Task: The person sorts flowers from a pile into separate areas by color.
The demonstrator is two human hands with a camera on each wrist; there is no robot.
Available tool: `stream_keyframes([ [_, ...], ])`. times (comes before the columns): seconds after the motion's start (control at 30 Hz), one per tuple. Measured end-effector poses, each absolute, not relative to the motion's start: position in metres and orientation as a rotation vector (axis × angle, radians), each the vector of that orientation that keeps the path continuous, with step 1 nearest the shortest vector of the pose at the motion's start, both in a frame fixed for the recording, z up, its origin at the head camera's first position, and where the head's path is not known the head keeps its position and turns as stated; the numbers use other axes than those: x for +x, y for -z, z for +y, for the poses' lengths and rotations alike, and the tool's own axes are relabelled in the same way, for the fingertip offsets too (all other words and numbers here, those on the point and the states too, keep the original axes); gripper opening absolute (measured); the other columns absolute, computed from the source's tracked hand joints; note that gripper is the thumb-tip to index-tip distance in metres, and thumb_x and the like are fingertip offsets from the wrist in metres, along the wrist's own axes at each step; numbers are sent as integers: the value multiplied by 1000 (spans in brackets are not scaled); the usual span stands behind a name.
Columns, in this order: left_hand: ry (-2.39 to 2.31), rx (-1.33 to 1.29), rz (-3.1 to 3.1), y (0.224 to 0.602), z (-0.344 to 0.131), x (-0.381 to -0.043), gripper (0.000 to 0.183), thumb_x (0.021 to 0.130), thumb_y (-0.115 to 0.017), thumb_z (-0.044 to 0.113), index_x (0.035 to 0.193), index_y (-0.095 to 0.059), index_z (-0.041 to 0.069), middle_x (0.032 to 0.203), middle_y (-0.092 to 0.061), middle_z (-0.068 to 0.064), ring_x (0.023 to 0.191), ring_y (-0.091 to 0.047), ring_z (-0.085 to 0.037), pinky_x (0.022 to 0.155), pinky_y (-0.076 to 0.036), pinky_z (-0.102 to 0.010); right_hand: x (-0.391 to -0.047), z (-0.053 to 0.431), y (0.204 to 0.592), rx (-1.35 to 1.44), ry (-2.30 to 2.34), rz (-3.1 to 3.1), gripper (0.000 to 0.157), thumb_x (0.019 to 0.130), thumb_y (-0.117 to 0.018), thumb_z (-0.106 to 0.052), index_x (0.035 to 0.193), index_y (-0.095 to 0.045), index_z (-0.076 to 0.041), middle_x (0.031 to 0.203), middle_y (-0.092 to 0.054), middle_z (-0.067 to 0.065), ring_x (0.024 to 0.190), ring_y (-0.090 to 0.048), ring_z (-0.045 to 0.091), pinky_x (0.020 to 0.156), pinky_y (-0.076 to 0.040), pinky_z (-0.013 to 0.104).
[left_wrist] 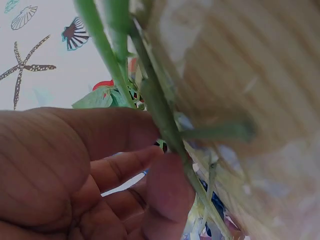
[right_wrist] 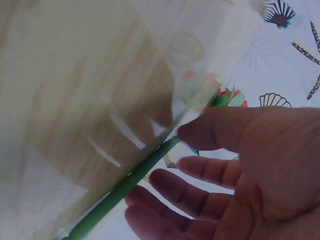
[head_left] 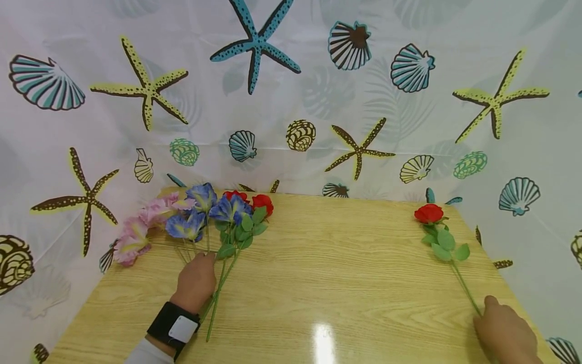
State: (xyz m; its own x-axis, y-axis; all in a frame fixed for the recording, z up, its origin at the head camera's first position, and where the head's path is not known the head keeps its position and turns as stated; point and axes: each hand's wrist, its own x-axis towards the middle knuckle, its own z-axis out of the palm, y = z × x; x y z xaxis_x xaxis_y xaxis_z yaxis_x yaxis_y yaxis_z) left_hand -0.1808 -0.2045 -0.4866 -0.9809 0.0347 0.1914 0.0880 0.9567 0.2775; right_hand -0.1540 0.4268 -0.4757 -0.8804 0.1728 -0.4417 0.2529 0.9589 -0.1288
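On the left side of the table (head_left: 345,263), my left hand (head_left: 197,283) pinches a green stem (left_wrist: 167,122) between thumb and fingertips. Blue flowers (head_left: 186,226) with yellow streaks fan out just beyond that hand. Beside them lie red roses (head_left: 262,203) with leafy green stems that cross next to the wrist. Pink flowers (head_left: 132,240) spread at the far left. Over at the right, a single red rose (head_left: 429,213) lies on the wood, its stem (right_wrist: 122,190) running to my right hand (head_left: 504,328). That hand's thumb tip is right at the stem, its fingers loosely bent and spread apart.
A white curtain (head_left: 291,101) printed with starfish and shells hangs behind the table and along both sides. My left wrist wears a black band (head_left: 168,326) with a pale square on it. Light glares on the table's near part.
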Motion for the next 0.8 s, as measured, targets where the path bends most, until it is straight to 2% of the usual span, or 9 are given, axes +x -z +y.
stream_keyframes([
  [0.1,407,-86,-2903,485,-205,-182,23,84,-51,-10,103,-64,-7,84,-60,-22,72,-59,-36,59,-51,-48,-153,422,469,327,251,2701,73,91,-58,-34,129,-30,22,101,-53,36,72,-57,33,56,-48,45],
  [0.33,400,-88,-2882,482,-206,-182,21,84,-52,-10,101,-64,-9,85,-61,-24,74,-60,-37,62,-52,-49,-153,412,462,346,245,2808,78,92,-53,-44,130,-30,21,107,-47,41,81,-55,43,61,-46,49],
  [0.6,573,-58,-2948,484,-214,-191,30,85,-50,-8,113,-62,-7,101,-61,-25,89,-59,-38,70,-51,-50,-155,403,455,376,241,2854,77,96,-44,-45,133,-27,20,111,-41,44,80,-53,44,61,-45,50],
  [0.7,703,-32,-2968,483,-216,-194,36,83,-52,-5,118,-61,-5,101,-61,-23,88,-58,-35,67,-50,-47,-155,400,452,372,249,2870,76,96,-44,-44,133,-28,20,111,-41,44,81,-53,45,61,-45,50],
  [0.8,852,-25,-2950,481,-214,-193,40,82,-51,-5,122,-58,-4,97,-62,-17,78,-57,-25,62,-47,-40,-154,397,452,380,260,2864,76,97,-42,-45,133,-28,20,112,-42,43,79,-54,43,59,-45,49],
])
